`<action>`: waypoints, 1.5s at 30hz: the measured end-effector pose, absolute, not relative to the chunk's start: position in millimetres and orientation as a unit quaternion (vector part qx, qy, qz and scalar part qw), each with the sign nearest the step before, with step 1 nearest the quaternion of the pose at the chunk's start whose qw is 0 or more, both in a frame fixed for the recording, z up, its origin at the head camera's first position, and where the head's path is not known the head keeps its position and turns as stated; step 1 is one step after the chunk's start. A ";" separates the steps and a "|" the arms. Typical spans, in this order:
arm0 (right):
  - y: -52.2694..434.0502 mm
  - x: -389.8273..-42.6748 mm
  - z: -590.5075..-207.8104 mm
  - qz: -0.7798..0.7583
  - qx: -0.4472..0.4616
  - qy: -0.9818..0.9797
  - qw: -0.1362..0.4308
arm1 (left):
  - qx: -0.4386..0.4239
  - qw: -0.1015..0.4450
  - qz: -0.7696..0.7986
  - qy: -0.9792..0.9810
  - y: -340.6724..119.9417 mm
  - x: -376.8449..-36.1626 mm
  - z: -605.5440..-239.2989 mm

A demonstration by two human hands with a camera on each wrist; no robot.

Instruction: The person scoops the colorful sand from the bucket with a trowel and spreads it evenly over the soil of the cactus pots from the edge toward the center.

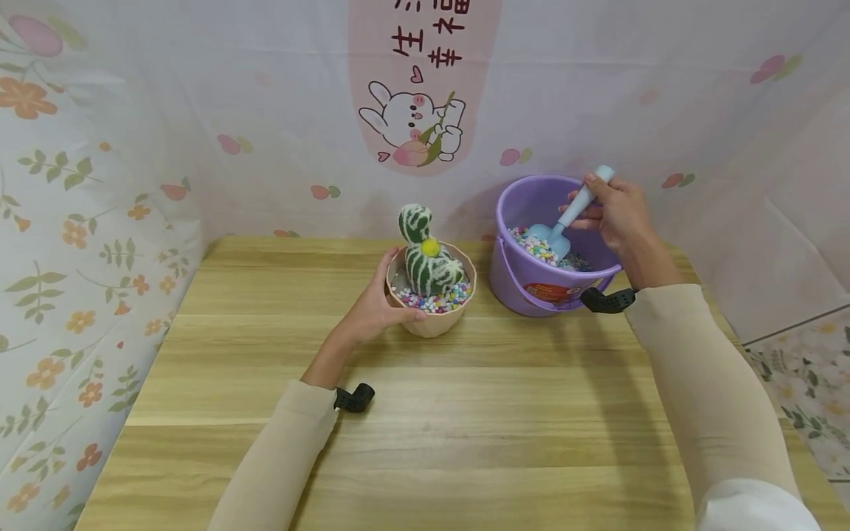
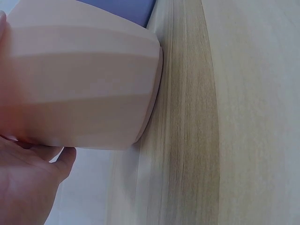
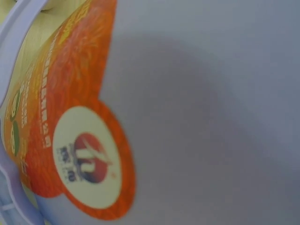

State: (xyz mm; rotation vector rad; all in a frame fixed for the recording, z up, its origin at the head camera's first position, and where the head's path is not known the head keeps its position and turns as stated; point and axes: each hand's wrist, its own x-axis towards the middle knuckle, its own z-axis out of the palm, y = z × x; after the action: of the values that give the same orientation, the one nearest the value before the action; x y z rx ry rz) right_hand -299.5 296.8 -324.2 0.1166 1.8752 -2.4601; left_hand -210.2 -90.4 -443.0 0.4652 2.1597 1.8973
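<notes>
In the head view my right hand grips the handle of a light blue toy shovel. Its scoop is down among small multicoloured pebbles inside a purple bucket. My left hand holds the side of a pale peach faceted pot, thumb at the near rim. A green and white fuzzy cactus with a yellow ball stands in the pot, colourful pebbles around its base. The left wrist view shows the pot's wall close up, its base on the table. Only the bucket's outside fills the right wrist view.
The wooden table carries pot and bucket near its back edge. A printed cloth hangs right behind them, and a floral cloth lines the left side. The bucket's handle hangs down along its front. Each wrist wears a black camera mount.
</notes>
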 end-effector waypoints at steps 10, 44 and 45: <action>298.6 -300.5 -321.4 -0.833 0.081 0.547 0.022 | 0.164 0.106 0.650 0.734 -90.2 -208.6 -442.4; 303.9 -301.3 -316.1 -0.907 0.162 0.382 -0.069 | 0.179 0.160 0.639 0.731 -97.0 -204.0 -410.6; 304.2 -300.9 -315.6 -0.909 0.164 0.376 -0.069 | 0.180 0.164 0.637 0.731 -98.1 -204.6 -409.9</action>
State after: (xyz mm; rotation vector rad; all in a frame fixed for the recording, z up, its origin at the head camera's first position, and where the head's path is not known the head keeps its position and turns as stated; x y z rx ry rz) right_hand -300.9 304.2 -315.6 0.5397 1.2378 -2.9890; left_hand -204.6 -98.1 -409.9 0.5137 2.0841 1.8175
